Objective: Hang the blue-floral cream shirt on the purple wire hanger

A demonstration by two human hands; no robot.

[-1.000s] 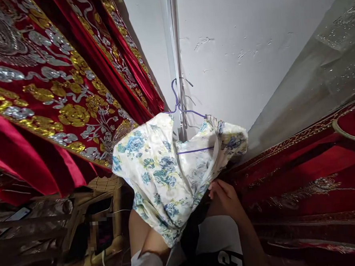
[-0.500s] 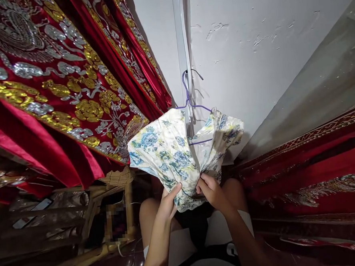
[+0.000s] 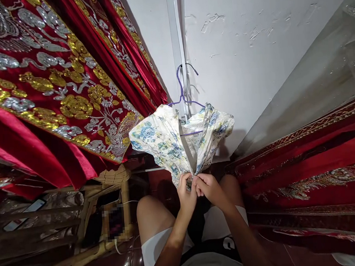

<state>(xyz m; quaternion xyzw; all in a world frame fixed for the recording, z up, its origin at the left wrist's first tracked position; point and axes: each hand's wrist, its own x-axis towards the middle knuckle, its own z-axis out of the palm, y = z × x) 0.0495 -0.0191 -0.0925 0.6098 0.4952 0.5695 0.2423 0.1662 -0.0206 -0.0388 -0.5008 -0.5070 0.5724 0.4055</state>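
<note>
A white short-sleeved garment with blue and yellow flowers (image 3: 169,141) hangs open at the neck on a purple hanger (image 3: 181,97). The hanger's hook is caught at a pale upright pole (image 3: 175,32). Low on the front opening, my left hand (image 3: 187,190) pinches the fabric with bent fingers. Right beside it, my right hand (image 3: 207,186) grips the other front edge, its fingertips meeting those of the left. The fastening between the fingertips is too small to make out.
Red cloth with gold and silver sequins (image 3: 76,107) hangs on the left. More red embroidered fabric (image 3: 312,181) is at the right. A bamboo stand (image 3: 126,208) with a cable stands lower left, a phone (image 3: 36,206) farther left. Behind is a white wall (image 3: 236,65).
My left hand has moved right and up from the garment's lower side to the front opening, meeting my right hand. The garment's lower part is drawn in and the view has shifted slightly.
</note>
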